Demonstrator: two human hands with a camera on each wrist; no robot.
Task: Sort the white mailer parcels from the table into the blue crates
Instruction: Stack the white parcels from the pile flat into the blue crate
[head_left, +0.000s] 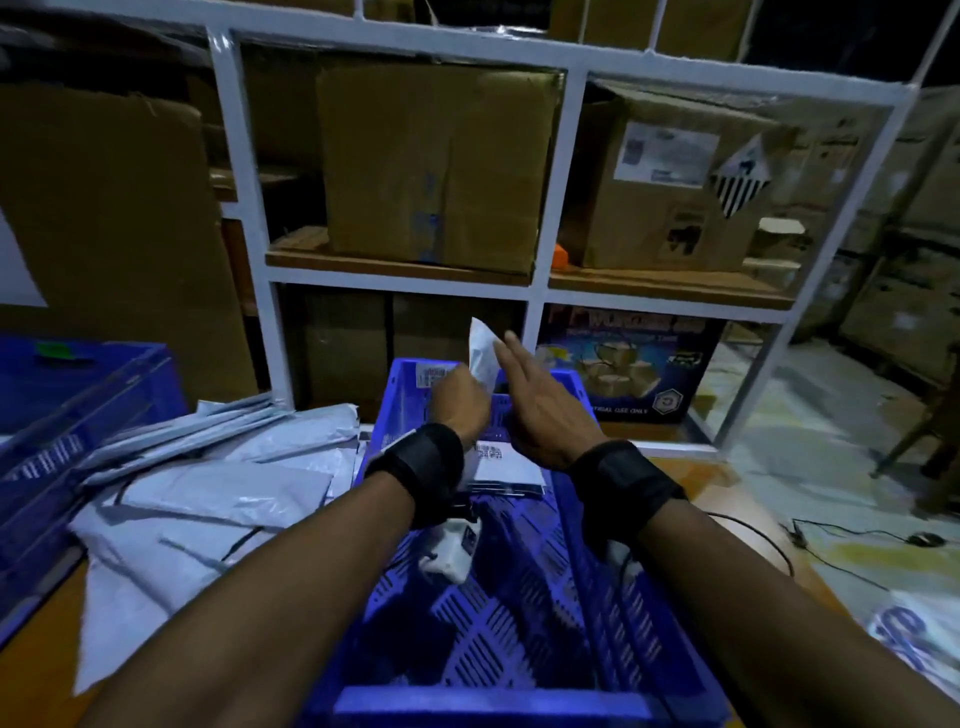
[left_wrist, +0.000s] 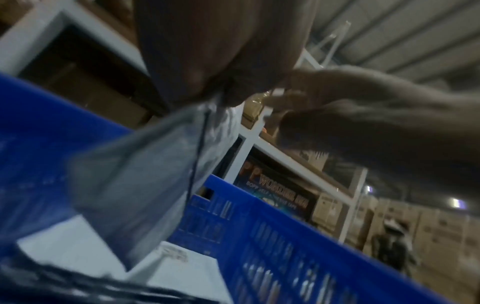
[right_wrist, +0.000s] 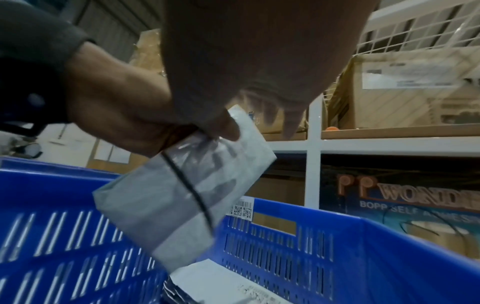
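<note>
My left hand (head_left: 460, 395) grips a white mailer parcel (head_left: 480, 348) and holds it upright over the far end of the blue crate (head_left: 519, 696) in front of me. In the right wrist view the parcel (right_wrist: 182, 195) hangs tilted above the crate's inside (right_wrist: 285, 236), with a black line across it. My right hand (head_left: 524, 379) is held out just right of the parcel with straight fingers and holds nothing. Another labelled parcel (head_left: 511, 465) lies flat on the crate floor. A pile of white mailers (head_left: 208, 483) covers the table to the left.
A second blue crate (head_left: 67, 415) stands at the far left beside the pile. Behind the table is a white shelf rack (head_left: 556, 182) filled with cardboard boxes. A mouse (head_left: 924, 539) and its cable lie on the table at the right.
</note>
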